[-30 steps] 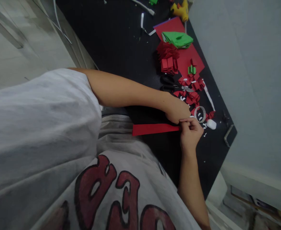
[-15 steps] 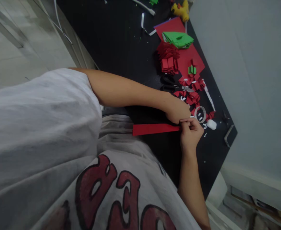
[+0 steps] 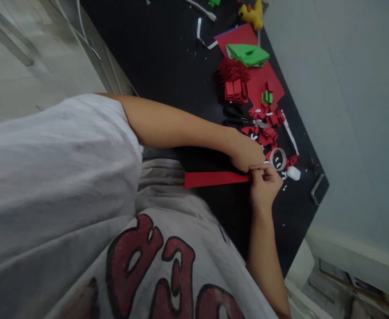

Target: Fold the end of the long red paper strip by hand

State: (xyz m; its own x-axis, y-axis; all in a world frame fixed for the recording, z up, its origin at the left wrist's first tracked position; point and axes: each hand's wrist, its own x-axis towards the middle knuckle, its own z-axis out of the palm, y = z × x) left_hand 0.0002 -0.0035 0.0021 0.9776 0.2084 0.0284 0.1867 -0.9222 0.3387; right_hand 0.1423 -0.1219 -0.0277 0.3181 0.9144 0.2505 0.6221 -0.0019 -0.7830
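Observation:
A long red paper strip (image 3: 216,179) stretches from the front edge of the black table, by my clothes, to my two hands. At its far end the fingers of my right hand (image 3: 266,186) are pinched together on it. My left hand (image 3: 249,153) is curled closed over the same end, its knuckles up and its fingertips mostly hidden. Both hands touch where the strip ends, so the fold or edge between them does not show. Just beyond my left hand lie small folded red paper pieces (image 3: 267,136) and black-handled scissors (image 3: 233,116).
A clear tape ring (image 3: 277,159), a white case (image 3: 293,173) and a phone (image 3: 320,189) lie toward the wall. Farther left are stacked red folded papers (image 3: 236,90), a green folded paper (image 3: 248,55), a red sheet (image 3: 270,84), a yellow toy (image 3: 253,17) and a white cable (image 3: 203,10).

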